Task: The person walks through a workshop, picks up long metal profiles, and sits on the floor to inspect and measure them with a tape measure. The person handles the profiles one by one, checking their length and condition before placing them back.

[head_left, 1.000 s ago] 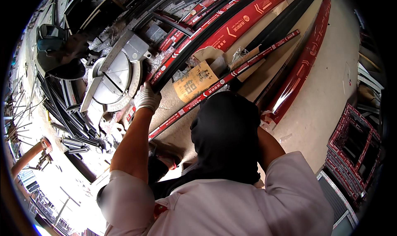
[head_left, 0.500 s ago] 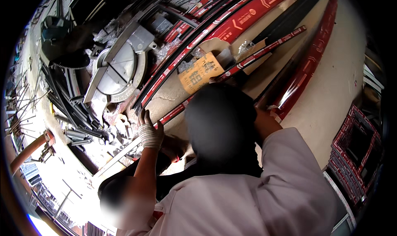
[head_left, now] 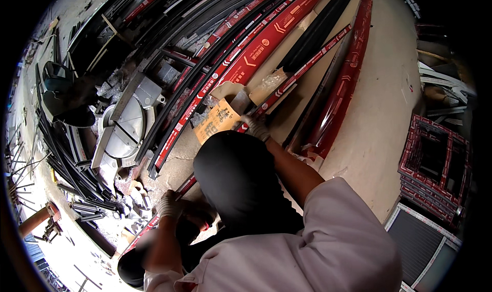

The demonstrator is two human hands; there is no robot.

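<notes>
A long, thin profile bar wrapped in red and dark film runs diagonally across the floor, partly hidden behind my black-clad knee. My left hand, in a pale glove, is closed round its near left part. Farther along, beyond the knee, my gloved right hand grips the same bar; its fingers show only in part. An orange-yellow printed cardboard piece lies just left of the right hand. Beside the bar, on its left, rest several more red and black profiles.
A chop saw with a round metal base stands at the left, its toothed blade exposed. Dark offcuts litter the floor near it. A wide red-wrapped bundle lies to the right. Stacked red-filmed frames stand at far right.
My left hand, raised with fingers spread before, has come down and closed on the bar. My right hand has moved left from beside the wide red bundle onto the bar. The view has shifted.
</notes>
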